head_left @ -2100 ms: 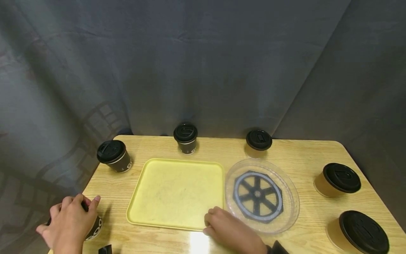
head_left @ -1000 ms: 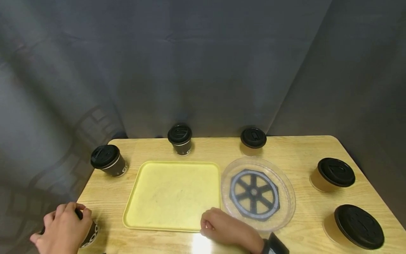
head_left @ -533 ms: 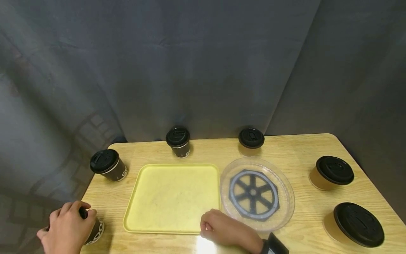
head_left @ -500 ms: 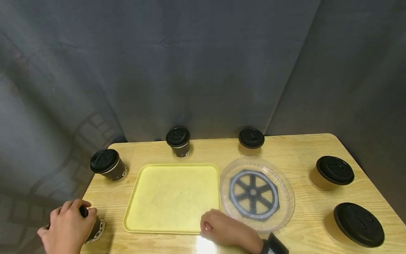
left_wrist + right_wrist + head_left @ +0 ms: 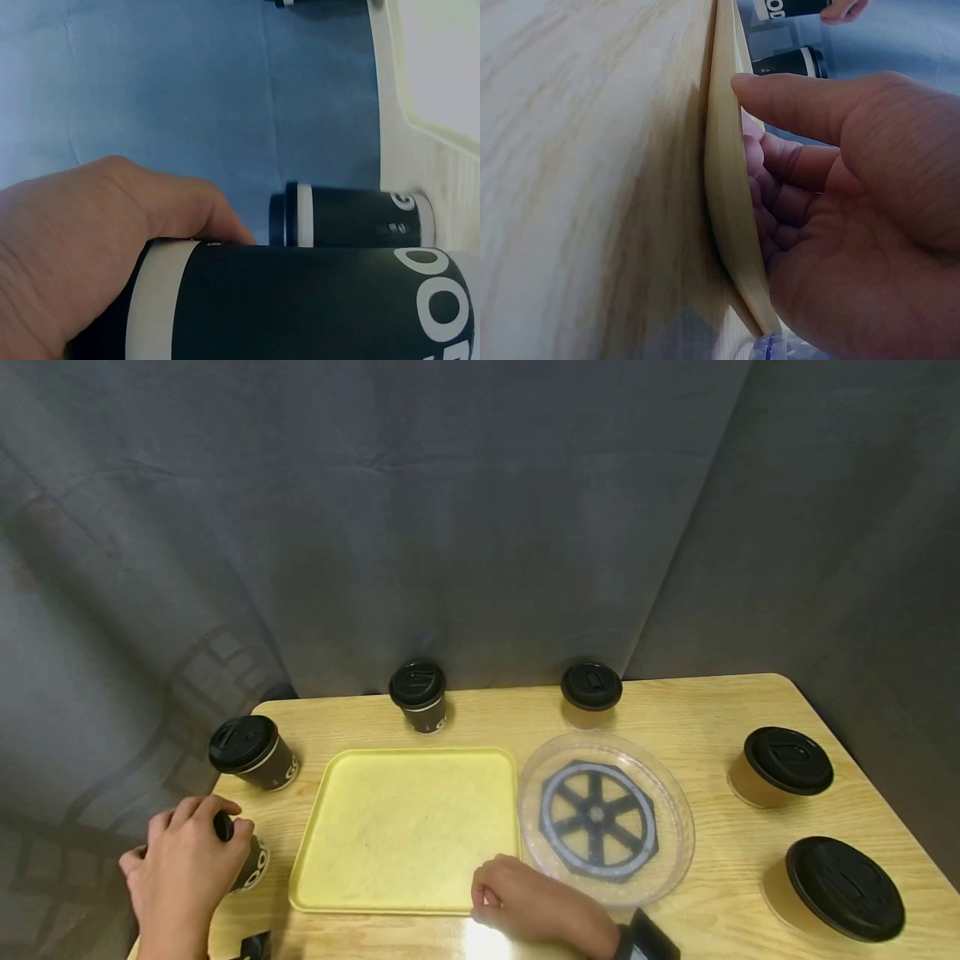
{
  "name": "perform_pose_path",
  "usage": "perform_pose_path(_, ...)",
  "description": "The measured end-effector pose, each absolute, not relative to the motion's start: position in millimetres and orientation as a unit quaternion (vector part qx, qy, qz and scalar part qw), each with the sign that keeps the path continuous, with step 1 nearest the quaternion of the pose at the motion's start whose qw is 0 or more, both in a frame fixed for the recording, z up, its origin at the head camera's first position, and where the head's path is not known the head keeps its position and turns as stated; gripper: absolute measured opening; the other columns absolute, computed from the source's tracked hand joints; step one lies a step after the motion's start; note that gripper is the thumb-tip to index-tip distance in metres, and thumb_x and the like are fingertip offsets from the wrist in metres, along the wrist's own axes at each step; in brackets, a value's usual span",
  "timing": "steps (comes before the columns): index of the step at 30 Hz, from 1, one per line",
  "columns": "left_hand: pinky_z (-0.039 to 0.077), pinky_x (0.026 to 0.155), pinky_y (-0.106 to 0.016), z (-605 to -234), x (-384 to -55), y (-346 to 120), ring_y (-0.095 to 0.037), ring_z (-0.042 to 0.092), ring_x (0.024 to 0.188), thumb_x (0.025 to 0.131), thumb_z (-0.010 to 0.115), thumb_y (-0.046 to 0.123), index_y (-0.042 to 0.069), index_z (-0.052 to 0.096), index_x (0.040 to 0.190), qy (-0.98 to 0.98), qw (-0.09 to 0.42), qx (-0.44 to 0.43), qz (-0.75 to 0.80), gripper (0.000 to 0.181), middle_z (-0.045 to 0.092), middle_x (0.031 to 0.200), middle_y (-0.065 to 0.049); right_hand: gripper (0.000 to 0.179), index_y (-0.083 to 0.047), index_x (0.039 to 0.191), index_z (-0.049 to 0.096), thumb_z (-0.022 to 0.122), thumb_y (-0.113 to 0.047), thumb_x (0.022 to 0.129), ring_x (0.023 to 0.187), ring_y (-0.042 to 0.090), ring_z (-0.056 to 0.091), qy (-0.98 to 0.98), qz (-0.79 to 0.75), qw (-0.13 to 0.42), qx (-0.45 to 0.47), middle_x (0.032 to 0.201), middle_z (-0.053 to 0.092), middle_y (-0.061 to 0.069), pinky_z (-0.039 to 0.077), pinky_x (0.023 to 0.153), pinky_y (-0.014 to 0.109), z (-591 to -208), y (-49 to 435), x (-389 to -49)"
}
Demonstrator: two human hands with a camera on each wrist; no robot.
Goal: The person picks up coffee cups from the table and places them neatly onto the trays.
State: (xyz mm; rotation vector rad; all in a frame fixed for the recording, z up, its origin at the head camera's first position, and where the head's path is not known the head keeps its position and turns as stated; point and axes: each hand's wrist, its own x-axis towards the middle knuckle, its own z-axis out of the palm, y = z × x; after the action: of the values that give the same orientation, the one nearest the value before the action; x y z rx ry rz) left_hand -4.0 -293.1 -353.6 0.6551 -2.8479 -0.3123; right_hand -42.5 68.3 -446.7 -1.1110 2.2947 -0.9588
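At the table's left edge, my left hand [image 5: 187,860] grips a black paper coffee cup [image 5: 255,866] from above, round its black lid. In the left wrist view this cup [image 5: 300,307] has a white band and white letters, with my thumb along its lid end; whether its base touches the table I cannot tell. My right hand [image 5: 525,897] rests, fingers loosely curled, at the near right corner of the yellow tray [image 5: 405,831]. In the right wrist view its thumb touches the tray rim [image 5: 724,150] and the other fingers lie over the tray's inside.
Two more black lidded cups stand at the back left [image 5: 258,756] and back middle [image 5: 420,697]. Brown cups with black lids stand at the back [image 5: 591,693] and right [image 5: 780,766], [image 5: 836,893]. A clear round dish [image 5: 678,827] adjoins the tray. A grey curtain [image 5: 480,527] hangs behind.
My left hand has moved right and away from me with the black cup in its grip. My right hand stays at the tray corner. The head view has shifted slightly.
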Motion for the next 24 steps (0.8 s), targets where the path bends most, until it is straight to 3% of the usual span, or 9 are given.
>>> perform_pose_path(19, 0.028, 0.078, -0.073, -347, -37, -262, -0.048, 0.04, 0.114, 0.087, 0.06, 0.02, 0.007, 0.066, 0.097, -0.977, 0.128, 0.142, -0.093, 0.018, 0.057, 0.123, -0.022, 0.013, -0.02, 0.077, 0.062, 0.061, -0.019, 0.09, 0.069, -0.007, 0.042, 0.825, -0.336, 0.191, -0.412, 0.072, 0.048, -0.018, 0.041, 0.065, 0.01, -445, 70, -42)
perform_pose_path(24, 0.028, 0.079, -0.073, -350, -45, -255, -0.046, 0.042, 0.115, 0.086, 0.059, 0.018, 0.008, 0.067, 0.093, -0.975, 0.162, 0.114, -0.096, 0.014, 0.06, 0.117, -0.019, 0.012, -0.021, 0.079, 0.063, 0.061, -0.022, 0.091, 0.07, -0.007, 0.043, 0.827, -0.335, 0.196, -0.407, 0.074, 0.049, -0.019, 0.042, 0.065, 0.011, -446, 70, -42)
